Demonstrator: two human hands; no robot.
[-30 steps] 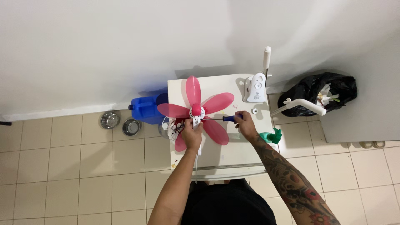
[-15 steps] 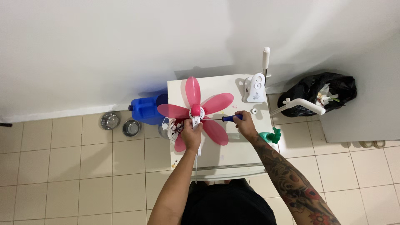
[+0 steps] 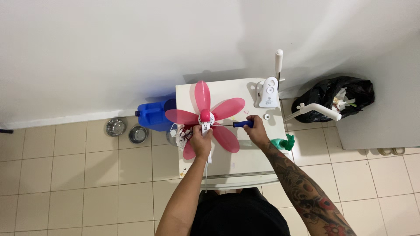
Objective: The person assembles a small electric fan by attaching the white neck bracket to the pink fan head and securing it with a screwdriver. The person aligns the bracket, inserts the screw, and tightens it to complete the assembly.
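Observation:
A pink fan blade wheel (image 3: pixel 227 107) with several translucent blades stands on a white table (image 3: pixel 245 157). My left hand (image 3: pixel 201 140) grips the white motor body (image 3: pixel 205 127) just below the pink hub. In my right hand (image 3: pixel 257 131) is a blue-handled screwdriver (image 3: pixel 242 124); its thin shaft runs left to the hub. A white fan housing part (image 3: pixel 268 92) lies at the table's far right, and a small white cap (image 3: pixel 267 116) rests near my right hand.
A blue jerrycan (image 3: pixel 153 114) and two metal bowls (image 3: pixel 115 126) sit on the tiled floor to the left. To the right are a black rubbish bag (image 3: pixel 345 94), a white tube (image 3: pixel 319 109) and a green object (image 3: pixel 285 142). A white wall rises behind the table.

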